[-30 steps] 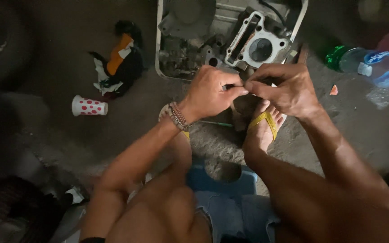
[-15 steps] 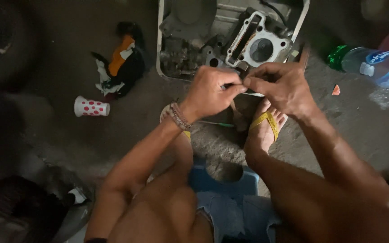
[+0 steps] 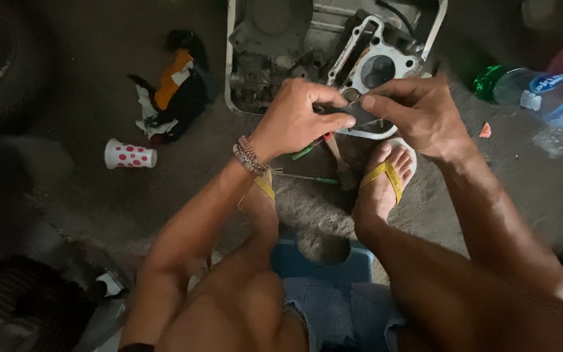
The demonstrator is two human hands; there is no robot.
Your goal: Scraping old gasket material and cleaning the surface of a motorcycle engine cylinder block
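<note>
Both hands meet just above the feet, in front of the far tray: the left hand (image 3: 301, 117) curls with thumb and forefinger pinched on a small dark part (image 3: 358, 112), and the right hand (image 3: 418, 114) pinches the same part from the other side, forefinger stretched along its top. The part is flat, dark grey and thin, with a slim metal end at its far edge; its exact kind cannot be told, as the fingers cover most of it. It is held in the air between the two hands, right over the near edge of one grey engine cylinder block (image 3: 376, 68) with a round bore, which lies in one pale tray (image 3: 230, 65) beside other greasy engine parts. On the floor (image 3: 131, 215) under the hands lie two slim tools, one green-handled screwdriver (image 3: 307, 150) and one thin rod with a green tip (image 3: 304, 177). Two feet in yellow-strapped sandals (image 3: 386, 176) rest on the rough ground, above one blue stool (image 3: 324, 264). The left wrist wears beaded bracelets (image 3: 249, 155). To the left lie one white cup with red dots (image 3: 129, 156), on its side, and one heap of black, orange and white rags (image 3: 174, 85). At the far right lies one clear plastic bottle with a green cap (image 3: 535, 94), and near it one small orange scrap (image 3: 485, 130)
</note>
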